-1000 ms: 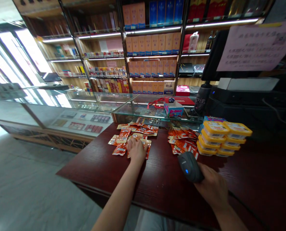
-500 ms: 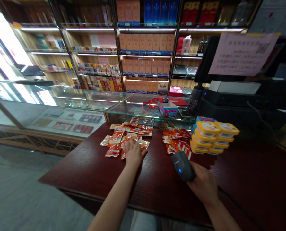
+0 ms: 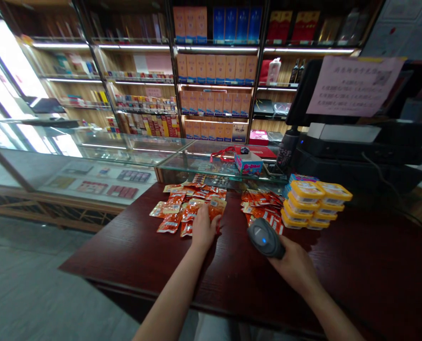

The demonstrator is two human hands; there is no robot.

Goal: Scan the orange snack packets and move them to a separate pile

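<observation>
My left hand is closed on an orange snack packet, which tilts up at the right edge of a spread of similar packets. In my right hand is a dark grey barcode scanner with a lit blue light, its head pointing forward and left. Just beyond the scanner lies a second pile of orange packets. To the right of that pile stand stacked yellow-lidded tubs.
The dark wooden counter meets a glass display case at the back. On the glass sits a small blue and pink box. A monitor with a pink paper notice stands at the right. Shelves of boxed goods line the wall.
My left hand has moved right and closed on a packet, lifting its top edge from the spread. The scanner has shifted slightly left and up in my right hand.
</observation>
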